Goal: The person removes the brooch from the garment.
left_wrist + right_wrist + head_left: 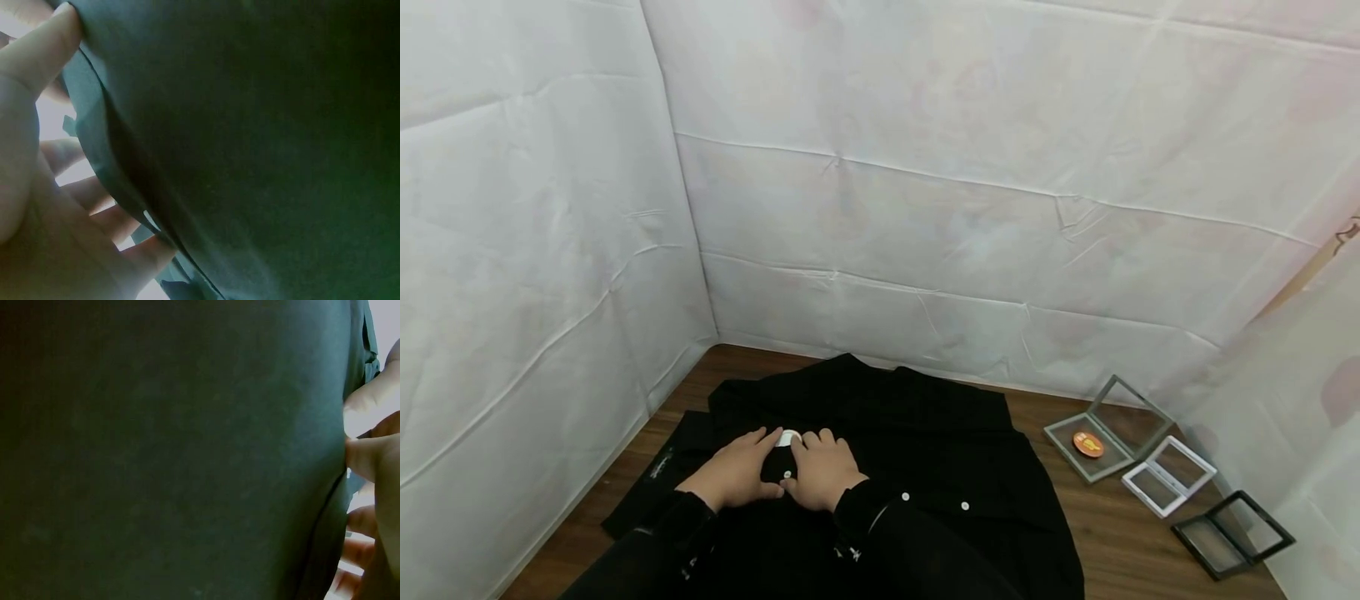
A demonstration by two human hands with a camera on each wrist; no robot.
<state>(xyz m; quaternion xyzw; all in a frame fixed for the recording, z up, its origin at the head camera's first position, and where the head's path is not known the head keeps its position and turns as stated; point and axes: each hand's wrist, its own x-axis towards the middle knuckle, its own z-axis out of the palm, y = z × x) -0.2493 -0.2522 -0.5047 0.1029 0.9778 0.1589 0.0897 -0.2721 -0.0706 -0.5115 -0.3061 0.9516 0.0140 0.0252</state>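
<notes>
A black shirt (940,442) with white buttons lies spread on the wooden table, its collar end toward the left. My left hand (737,469) and right hand (825,469) are close together at the collar, one on each side of a white label and a button (787,474). In the left wrist view, the thumb lies along the edge of the black cloth (237,150) and the fingers are partly behind it. The right wrist view shows the right thumb and a finger pinching the cloth (187,450) at its edge. Part of the collar is hidden by the hands.
Several small hinged cases stand open on the right: a grey-green one (1112,468) with an orange round piece (1087,444), a white one (1152,490) and a black one (1210,550). A flat black piece with white lettering (661,465) lies left of the hands. White sheeting (880,217) encloses the table.
</notes>
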